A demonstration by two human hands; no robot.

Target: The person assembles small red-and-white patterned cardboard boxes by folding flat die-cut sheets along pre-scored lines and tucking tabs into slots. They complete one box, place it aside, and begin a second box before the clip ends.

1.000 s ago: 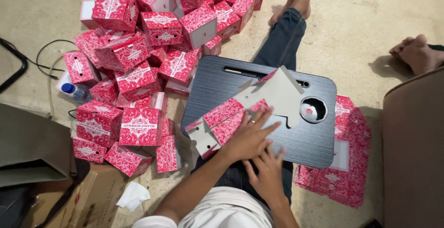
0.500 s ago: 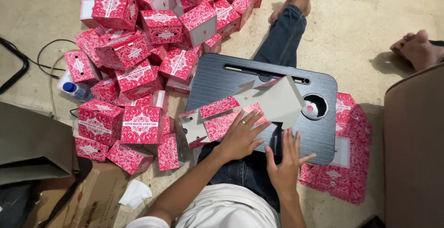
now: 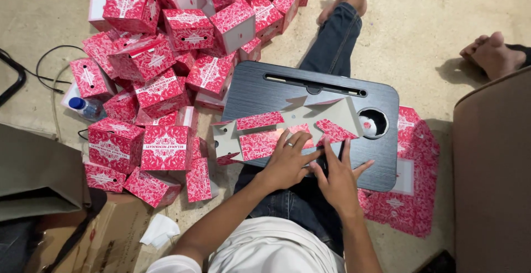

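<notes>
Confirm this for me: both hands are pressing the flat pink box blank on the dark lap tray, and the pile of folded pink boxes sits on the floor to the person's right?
Not quite. The head view shows the pile of folded pink boxes on the floor to the person's left, not right. The rest holds: the left hand and right hand press the flat pink box blank on the dark lap tray.
</notes>
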